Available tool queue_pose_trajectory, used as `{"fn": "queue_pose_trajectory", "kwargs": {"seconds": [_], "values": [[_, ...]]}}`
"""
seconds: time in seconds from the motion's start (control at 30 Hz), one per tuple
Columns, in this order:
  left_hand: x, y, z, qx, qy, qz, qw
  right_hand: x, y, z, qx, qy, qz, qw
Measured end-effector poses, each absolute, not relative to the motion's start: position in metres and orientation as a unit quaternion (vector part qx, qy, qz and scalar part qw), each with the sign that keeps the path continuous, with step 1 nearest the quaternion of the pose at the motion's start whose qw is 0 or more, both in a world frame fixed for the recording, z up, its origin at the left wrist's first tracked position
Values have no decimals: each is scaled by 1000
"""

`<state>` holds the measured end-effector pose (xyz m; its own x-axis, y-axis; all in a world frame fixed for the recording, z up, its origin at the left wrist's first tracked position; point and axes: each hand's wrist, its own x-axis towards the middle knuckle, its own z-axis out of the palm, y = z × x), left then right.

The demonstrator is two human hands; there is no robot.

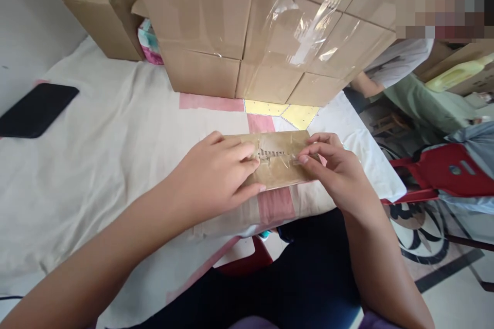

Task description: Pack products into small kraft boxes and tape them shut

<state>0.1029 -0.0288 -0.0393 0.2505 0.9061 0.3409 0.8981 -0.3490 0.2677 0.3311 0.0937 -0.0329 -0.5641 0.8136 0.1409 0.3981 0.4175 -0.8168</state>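
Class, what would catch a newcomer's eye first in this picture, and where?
Stacked cardboard boxes under shiny clear plastic dominate the top centre. Below them, the left hand and right hand touch a brown taped package mid-picture. A bright red chair stands out at right.

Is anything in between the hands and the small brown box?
Nothing visible: the left hand and the right hand both touch the small brown box. The stacked cartons stand beyond it, not between.

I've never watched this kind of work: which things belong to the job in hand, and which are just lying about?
In hand:
flat cardboard package, between left hand and right hand
clear tape on it

Apparently just lying about:
flat black object
yellow bottle
red chair
wrapped cartons (link unclear)
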Motion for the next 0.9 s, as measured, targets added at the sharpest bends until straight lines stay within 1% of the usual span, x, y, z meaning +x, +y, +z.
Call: {"fn": "queue_pose_trajectory", "kwargs": {"seconds": [0.07,0.13,0.23,0.33,0.53,0.9], "values": [[103,-15,-27,804,570,164,40,332,95,-28,-379,-807,389,231],[104,0,-20,813,560,144,63,332,96,-25,-381,-803,403,220],[105,19,-24,826,525,186,86,329,97,-23,-394,-791,416,216],[106,26,-38,828,509,211,104,325,98,-24,-423,-788,400,201],[103,24,-52,826,502,241,84,318,100,-32,-459,-796,345,192],[103,24,-58,825,493,270,60,308,96,-37,-493,-804,249,219]]}}
